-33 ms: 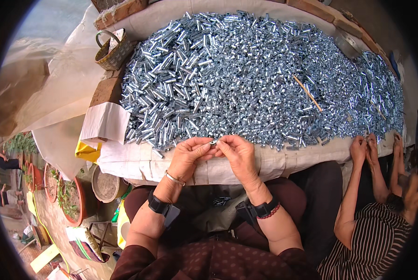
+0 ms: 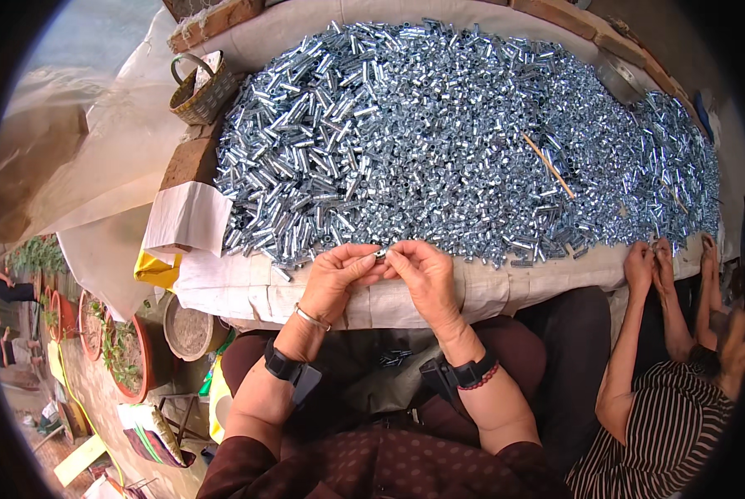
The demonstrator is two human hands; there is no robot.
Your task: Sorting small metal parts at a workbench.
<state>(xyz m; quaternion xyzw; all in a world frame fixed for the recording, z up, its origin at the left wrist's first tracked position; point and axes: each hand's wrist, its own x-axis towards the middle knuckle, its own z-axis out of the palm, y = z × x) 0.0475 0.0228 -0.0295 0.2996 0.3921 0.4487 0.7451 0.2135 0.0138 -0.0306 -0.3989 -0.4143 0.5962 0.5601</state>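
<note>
A small shiny metal piece (image 2: pixel 381 254) sits between my fingertips at the near edge of the table; its exact shape is mostly hidden. My left hand (image 2: pixel 339 276) pinches it from one side with thumb and forefinger, while my right hand (image 2: pixel 423 273) pinches it from the other. Just beyond my fingers spreads a wide heap of silvery metal sleeves (image 2: pixel 422 141), longer tubes on the left and shorter ones towards the middle and right. Several dark metal pieces (image 2: pixel 396 358) lie on the cloth across my lap.
A wicker basket (image 2: pixel 199 93) stands at the back left by a brick (image 2: pixel 189 161). On the heap lie a thin wooden stick (image 2: pixel 548 166) and a metal bowl (image 2: pixel 618 78). To the right, another person's hands (image 2: pixel 650 266) work at the edge. Plant pots (image 2: pixel 191 328) stand lower left.
</note>
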